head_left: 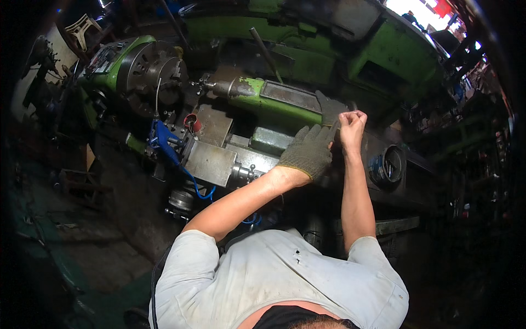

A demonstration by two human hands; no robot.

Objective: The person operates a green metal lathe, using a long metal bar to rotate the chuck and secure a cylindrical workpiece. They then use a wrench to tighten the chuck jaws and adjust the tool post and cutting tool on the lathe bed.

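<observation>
My left hand (308, 152) wears a grey knit work glove with a yellowish cuff edge. Its fingers are stretched out and slightly apart, and a bit of bare skin shows near the fingertips. Just right of it is my bare right hand (352, 131), raised with the fingers curled and pressed together; whatever they may pinch is hidden. Beyond both hands, a second grey glove (330, 108) lies against the end of the green tailstock (290, 103) of a lathe. Whether either hand touches that glove, I cannot tell.
The lathe's large chuck (150, 71) is at the far left. A blue air gun (163, 141) with a coiled hose rests by the carriage (209, 163), near a small red cup (192, 123). A round tin (392, 164) holding metal pieces stands right of my right forearm.
</observation>
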